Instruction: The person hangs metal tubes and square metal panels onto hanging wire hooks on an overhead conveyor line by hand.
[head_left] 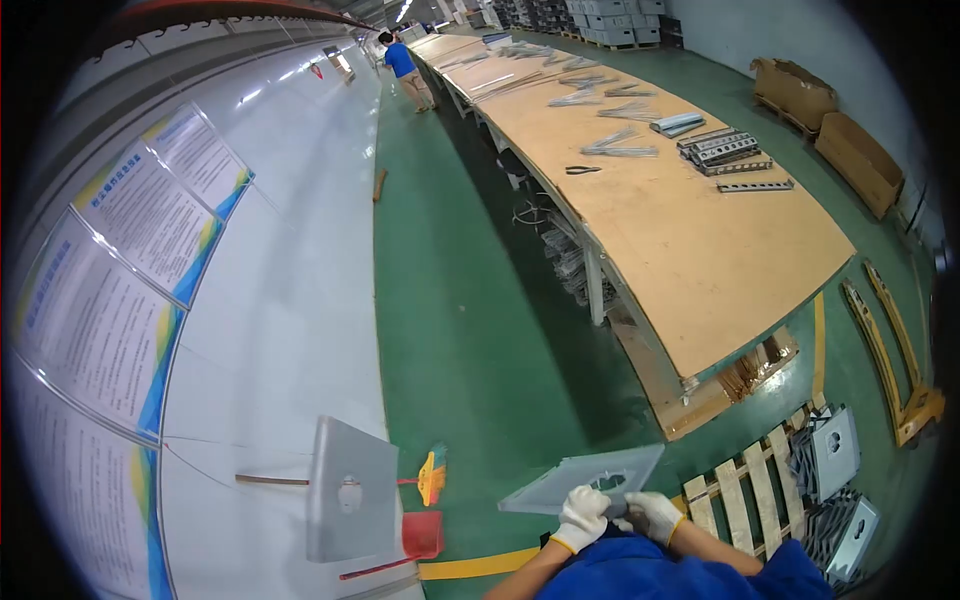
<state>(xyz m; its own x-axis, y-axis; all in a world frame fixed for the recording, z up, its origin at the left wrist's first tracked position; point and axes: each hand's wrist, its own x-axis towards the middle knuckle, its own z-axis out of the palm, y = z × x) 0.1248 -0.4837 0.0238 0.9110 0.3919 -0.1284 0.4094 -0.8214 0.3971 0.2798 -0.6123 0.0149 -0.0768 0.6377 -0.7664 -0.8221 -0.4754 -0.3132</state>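
L hand (581, 520) fingers curled, R hand (657, 517) fingers bent nr dk grey item (616, 506) btwn hands; can't tell what either grips; grey panel (560, 484) just fwd of fingers, pallet (728, 494) off to their R

At the bottom of my view, the left hand (580, 518) covers part of the grey panel's (560, 483) lower edge. A dark grey piece (617, 506) between it and the right hand (655, 516) is too hidden for me to identify, and I can't see how the fingers close. The bottom edge crops the blue clothing (645, 575). At left, the posters' (110, 330) small print defeats me; the lowest poster is cut off.
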